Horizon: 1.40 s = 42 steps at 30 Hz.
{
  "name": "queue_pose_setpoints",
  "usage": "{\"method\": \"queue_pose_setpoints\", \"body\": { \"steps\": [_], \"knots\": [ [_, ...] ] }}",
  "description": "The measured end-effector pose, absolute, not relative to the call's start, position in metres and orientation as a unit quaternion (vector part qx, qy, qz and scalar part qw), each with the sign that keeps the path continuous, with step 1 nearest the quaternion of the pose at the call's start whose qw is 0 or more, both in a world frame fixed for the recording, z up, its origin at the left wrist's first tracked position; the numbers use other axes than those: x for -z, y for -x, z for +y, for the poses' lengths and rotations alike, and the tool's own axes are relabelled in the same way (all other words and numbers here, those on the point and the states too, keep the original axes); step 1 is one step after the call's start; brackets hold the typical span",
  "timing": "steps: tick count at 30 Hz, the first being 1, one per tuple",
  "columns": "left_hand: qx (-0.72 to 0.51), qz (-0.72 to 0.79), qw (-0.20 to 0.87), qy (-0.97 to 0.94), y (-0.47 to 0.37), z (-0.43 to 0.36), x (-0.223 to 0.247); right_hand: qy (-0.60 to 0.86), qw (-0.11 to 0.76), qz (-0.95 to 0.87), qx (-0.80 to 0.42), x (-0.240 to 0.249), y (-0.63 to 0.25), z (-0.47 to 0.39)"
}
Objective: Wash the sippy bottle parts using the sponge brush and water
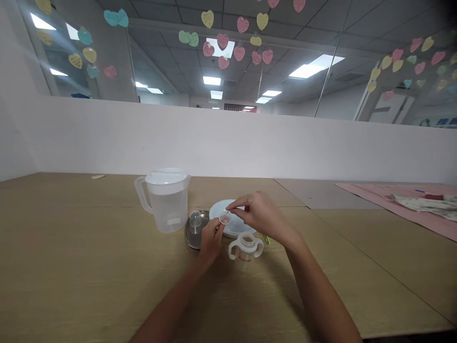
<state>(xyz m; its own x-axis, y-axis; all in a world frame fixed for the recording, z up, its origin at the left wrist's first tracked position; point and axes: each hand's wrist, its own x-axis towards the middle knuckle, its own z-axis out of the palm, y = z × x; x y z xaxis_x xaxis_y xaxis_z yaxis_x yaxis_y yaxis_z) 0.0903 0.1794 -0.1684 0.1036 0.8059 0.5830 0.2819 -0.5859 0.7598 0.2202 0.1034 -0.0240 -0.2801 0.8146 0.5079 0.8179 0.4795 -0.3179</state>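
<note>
My left hand (211, 238) is closed around a small, round, translucent bottle nipple (224, 218), its ringed base turned up toward me. Just above it, the fingertips of my right hand (260, 212) are pinched together at its edge; a thin thing seems to be between them, too small to name. Below the hands a clear baby bottle (244, 259) stands upright and uncapped, with a white two-handled collar and red lettering. Behind the hands lies a white plate (237, 228), partly covered by them. A clear cap (195, 219) rests on a metal tray (191, 240) beside my left hand.
A translucent lidded pitcher (167, 209) of liquid stands left of the tray. Something green (266, 239) shows partly behind the bottle. At the far right, a pink cloth (378, 200) carries a whitish cloth (424, 204). A white wall (228, 143) bounds the table's back.
</note>
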Motion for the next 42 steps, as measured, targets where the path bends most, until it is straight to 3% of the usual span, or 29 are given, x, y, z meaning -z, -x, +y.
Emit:
{"method": "queue_pose_setpoints", "body": {
  "steps": [6,16,23,29,42],
  "knots": [
    [-0.560,0.383,0.260,-0.687,-0.090,0.176,0.163,0.510,0.295,-0.808,-0.024,0.031,-0.220,0.120],
    [-0.554,0.388,0.249,-0.694,-0.090,0.180,0.167,0.505,0.345,-0.790,-0.037,0.018,-0.225,0.097],
    [-0.563,0.359,0.231,-0.708,-0.090,0.178,0.167,0.524,0.248,-0.815,-0.007,0.034,-0.217,0.121],
    [-0.558,0.363,0.223,-0.712,-0.091,0.176,0.163,0.531,0.226,-0.816,0.018,0.029,-0.218,0.113],
    [-0.550,0.370,0.225,-0.714,-0.091,0.170,0.160,0.487,0.319,-0.812,0.042,0.019,-0.208,0.088]
  ]
}}
